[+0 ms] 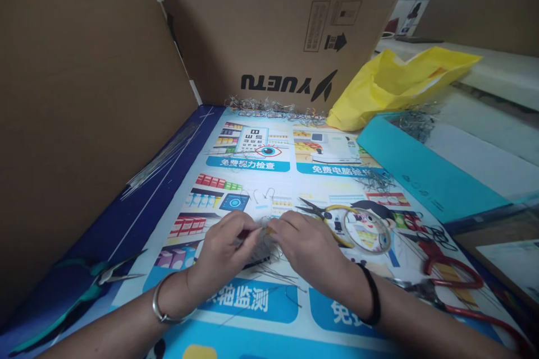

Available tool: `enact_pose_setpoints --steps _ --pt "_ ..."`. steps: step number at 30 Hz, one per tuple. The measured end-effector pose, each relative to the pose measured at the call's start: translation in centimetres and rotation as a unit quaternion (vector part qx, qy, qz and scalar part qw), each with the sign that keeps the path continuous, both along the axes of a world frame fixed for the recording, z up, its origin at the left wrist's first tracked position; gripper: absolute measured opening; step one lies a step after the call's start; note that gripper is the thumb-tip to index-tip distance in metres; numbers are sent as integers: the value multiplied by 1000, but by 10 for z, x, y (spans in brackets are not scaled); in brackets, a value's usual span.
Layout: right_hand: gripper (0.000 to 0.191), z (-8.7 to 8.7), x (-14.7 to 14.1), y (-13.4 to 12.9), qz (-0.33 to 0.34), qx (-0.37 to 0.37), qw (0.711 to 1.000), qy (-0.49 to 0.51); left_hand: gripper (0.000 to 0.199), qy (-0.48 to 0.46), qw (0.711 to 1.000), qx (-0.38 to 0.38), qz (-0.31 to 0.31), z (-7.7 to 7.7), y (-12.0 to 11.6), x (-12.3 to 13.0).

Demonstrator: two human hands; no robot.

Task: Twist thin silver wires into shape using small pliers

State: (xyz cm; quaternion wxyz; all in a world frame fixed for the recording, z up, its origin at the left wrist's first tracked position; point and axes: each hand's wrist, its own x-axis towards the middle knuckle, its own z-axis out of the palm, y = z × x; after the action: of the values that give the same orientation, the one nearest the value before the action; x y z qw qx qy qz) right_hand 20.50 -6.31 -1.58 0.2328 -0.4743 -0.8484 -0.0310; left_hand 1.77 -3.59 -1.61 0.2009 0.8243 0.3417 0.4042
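Observation:
My left hand (227, 247) and my right hand (309, 247) meet fingertip to fingertip over the printed sheet. Both are closed in a pinch around something small and shiny, mostly hidden by the fingers. Thin metal wires (273, 275) lie loose on the sheet just below my hands. A few bent wire hooks (263, 193) rest beyond my fingertips. Close to my right hand lie yellow-handled pliers (336, 219), their dark jaws pointing left, with a clear roll of tape (385, 230) partly over them.
Teal-handled long-nose pliers (95, 286) lie open at left; red-handled scissors (452, 275) lie at right. A bundle of straight wires (162, 160), a wire heap (374, 179), a yellow bag (379, 90) and a teal box (429, 174) surround the sheet. Cardboard (273, 22) walls off the back.

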Motion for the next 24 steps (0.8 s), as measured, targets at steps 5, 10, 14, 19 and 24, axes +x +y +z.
enact_pose_setpoints --steps 5,10,14,19,24 --pt "17 -1 0 -1 4 -6 1000 7 7 5 1000 -6 -11 0 0 0" --pt "17 -2 -1 -1 25 -13 999 24 7 18 1000 -2 -16 0 1 1" --pt "18 -3 -1 0 35 -17 999 38 8 14 1000 3 -14 0 1 2" --pt "18 -1 -2 -1 35 -20 999 37 7 5 1000 -22 -11 -1 0 2" --pt "19 0 -1 -1 27 -28 998 39 10 -19 995 -97 5 2 1 0"
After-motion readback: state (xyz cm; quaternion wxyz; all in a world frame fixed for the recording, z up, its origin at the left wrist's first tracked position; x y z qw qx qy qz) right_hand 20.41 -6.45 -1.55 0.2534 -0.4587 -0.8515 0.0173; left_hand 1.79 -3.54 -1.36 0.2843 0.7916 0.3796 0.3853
